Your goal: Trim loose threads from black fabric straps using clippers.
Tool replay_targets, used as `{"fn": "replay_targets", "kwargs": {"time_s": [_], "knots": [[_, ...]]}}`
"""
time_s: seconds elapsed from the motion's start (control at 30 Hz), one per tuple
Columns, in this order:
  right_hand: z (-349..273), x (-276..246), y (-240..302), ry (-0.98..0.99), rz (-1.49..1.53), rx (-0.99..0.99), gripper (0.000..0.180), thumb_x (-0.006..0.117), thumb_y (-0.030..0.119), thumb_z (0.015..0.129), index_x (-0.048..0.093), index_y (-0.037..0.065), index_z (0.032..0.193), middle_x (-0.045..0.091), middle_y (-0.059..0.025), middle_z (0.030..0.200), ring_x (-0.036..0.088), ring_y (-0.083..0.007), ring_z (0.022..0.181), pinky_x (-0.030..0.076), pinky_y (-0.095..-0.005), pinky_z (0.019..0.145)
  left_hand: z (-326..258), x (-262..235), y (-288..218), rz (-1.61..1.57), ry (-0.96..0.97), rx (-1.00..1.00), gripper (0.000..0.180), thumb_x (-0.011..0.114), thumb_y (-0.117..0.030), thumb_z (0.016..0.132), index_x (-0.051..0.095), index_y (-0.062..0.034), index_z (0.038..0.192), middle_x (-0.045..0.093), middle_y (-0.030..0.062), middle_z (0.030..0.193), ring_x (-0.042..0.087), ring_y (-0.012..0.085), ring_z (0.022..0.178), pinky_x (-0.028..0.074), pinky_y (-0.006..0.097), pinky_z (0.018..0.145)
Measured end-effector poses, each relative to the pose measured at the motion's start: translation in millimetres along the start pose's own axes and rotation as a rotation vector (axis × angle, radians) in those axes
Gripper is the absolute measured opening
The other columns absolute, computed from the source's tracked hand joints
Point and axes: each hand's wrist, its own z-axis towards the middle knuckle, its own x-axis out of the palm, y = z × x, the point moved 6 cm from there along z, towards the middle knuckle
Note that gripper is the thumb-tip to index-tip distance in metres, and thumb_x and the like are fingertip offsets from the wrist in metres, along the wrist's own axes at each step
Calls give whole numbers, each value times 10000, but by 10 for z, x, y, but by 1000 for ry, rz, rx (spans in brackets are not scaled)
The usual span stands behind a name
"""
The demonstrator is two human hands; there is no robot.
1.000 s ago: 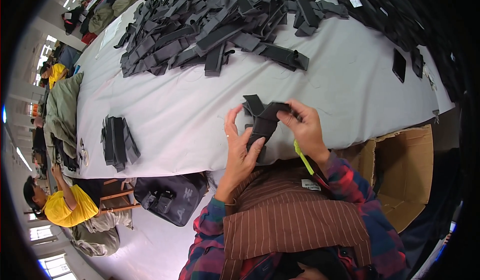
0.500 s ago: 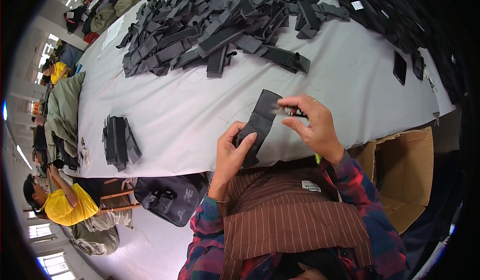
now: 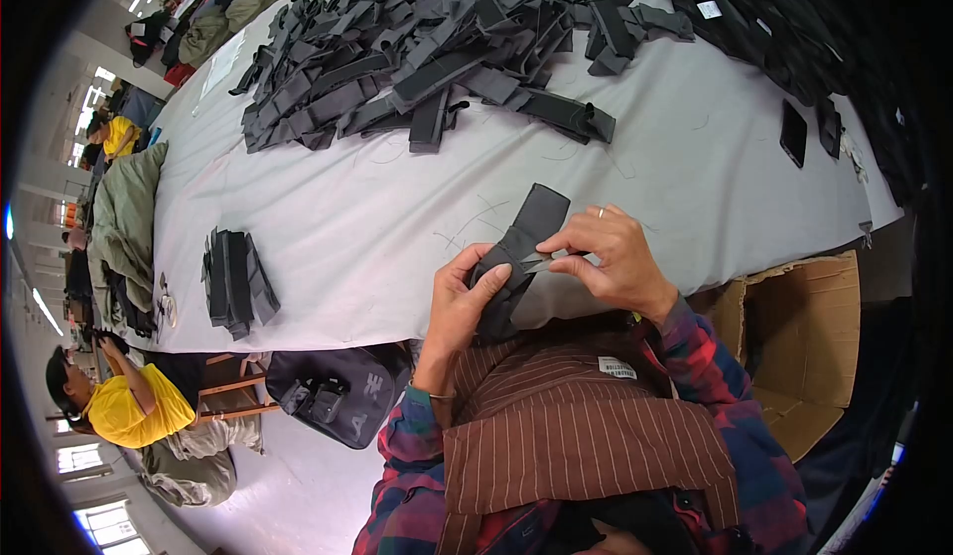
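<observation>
While the left hand (image 3: 467, 292) pinches the dark fabric strap (image 3: 516, 257) low and the right hand (image 3: 615, 257) pinches its middle, it looks light, limp, best gripped by its edges

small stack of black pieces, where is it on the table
In the head view the small stack of black pieces lies at the table's near left edge, left of the left hand.
</observation>
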Motion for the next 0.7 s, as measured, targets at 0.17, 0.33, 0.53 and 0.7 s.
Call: {"fn": "replay_targets", "kwargs": {"time_s": [0.17, 0.33, 0.53, 0.7], "knots": [[-12, 12, 0, 21, -2, -16, 138, 724, 234, 719, 668, 148, 811, 616, 28, 706, 501, -174, 621, 349, -313, 606, 2, -7, 14, -27, 21, -44, 164, 648, -118, 859, 607, -11, 976, 613, -15, 831, 540, 45, 740, 455, 197, 663], [-51, 16, -34, 2, -1, -46, 142, 734, 162, 692, 683, 132, 821, 583, 19, 648, 468, -177, 592, 305, -314, 589, -11, 30, 42, -95, 54, -117, 155, 650, -120, 858, 606, -19, 967, 609, -17, 821, 536, 38, 716, 454, 192, 635], [-35, -61, -3, -124, 81, 84, 147, 726, 201, 717, 651, 120, 814, 616, 16, 712, 529, -174, 627, 347, -308, 599, 21, -20, 9, 184, 11, -6, 148, 679, -118, 835, 602, -21, 917, 599, -27, 797, 527, 33, 694, 439, 180, 622], [7, 51, 40, -109, -57, 47, 138, 703, 201, 742, 645, 113, 830, 607, 8, 703, 549, -193, 648, 362, -321, 606, 3, 37, -76, 443, -45, 101, 118, 675, -93, 826, 599, -16, 873, 564, -36, 747, 484, 25, 665, 408, 189, 592]]}}
